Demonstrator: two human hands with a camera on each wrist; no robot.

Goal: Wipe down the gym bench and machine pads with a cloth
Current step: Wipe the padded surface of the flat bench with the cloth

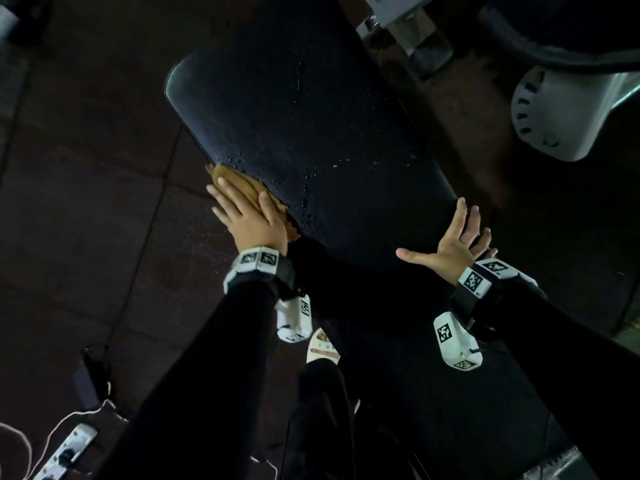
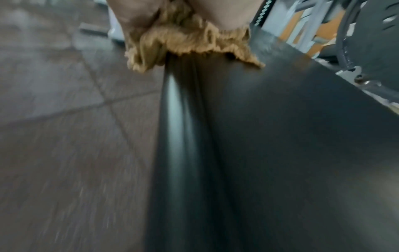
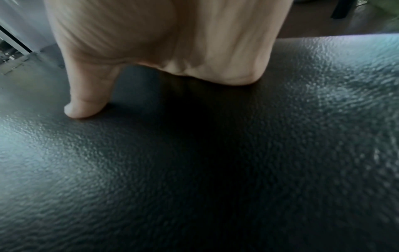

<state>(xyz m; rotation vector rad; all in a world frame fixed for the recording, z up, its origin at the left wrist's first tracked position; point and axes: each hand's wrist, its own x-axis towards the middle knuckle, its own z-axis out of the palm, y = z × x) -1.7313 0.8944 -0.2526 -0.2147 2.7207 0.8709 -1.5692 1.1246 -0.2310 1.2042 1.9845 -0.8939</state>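
Head view: tan cloth (image 1: 239,188) sits on the left edge of the black bench pad (image 1: 329,140), part draped over the side. Left hand (image 1: 247,216) presses flat on the cloth, fingers straight and close together. Left wrist view is blurred but shows the cloth bunched under the palm along the pad's rounded edge. Right hand (image 1: 457,244) is spread wide, fingers splayed, resting bare on the pad's right side, well apart from the cloth; right wrist view shows thumb and palm touching the textured surface. Droplets (image 1: 304,174) speckle the pad above and right of the cloth, so that stretch looks unwiped. Judgement: early to mid on the bench; most of the wet area is left. Grey machine housing (image 1: 568,109) stands at right; machine pads apparently not reached yet. Tiled floor (image 1: 86,168) lies to the left.
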